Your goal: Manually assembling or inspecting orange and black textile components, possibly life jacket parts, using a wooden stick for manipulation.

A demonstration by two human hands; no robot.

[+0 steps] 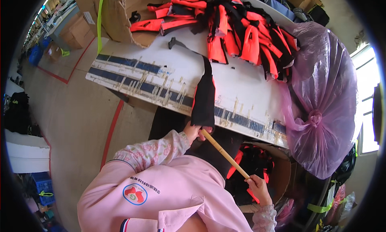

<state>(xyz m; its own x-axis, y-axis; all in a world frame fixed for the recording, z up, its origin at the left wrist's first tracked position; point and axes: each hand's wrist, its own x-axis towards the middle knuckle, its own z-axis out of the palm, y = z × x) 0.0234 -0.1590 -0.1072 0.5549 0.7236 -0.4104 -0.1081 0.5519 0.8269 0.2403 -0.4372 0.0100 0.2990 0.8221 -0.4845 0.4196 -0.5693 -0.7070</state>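
My left hand [193, 131] is closed on the lower end of a black fabric sleeve [204, 101] with a red-orange edge. The sleeve hangs over the table's front edge, and its narrow black strap [187, 48] runs back across the tabletop to a small dark end piece. In my right hand [259, 189], low on the right, is the near end of a wooden stick [225, 155]. It slants up to the left, its far tip at the sleeve's lower end beside my left fingers. Whether the tip is inside the sleeve I cannot tell.
A heap of red-orange and black fabric pieces [251, 41] covers the far part of the white table [237, 81]. An open cardboard box [114, 19] stands at the far left. A knotted pink plastic bag [321, 91] bulges at the right. More pieces [251, 167] lie below the table.
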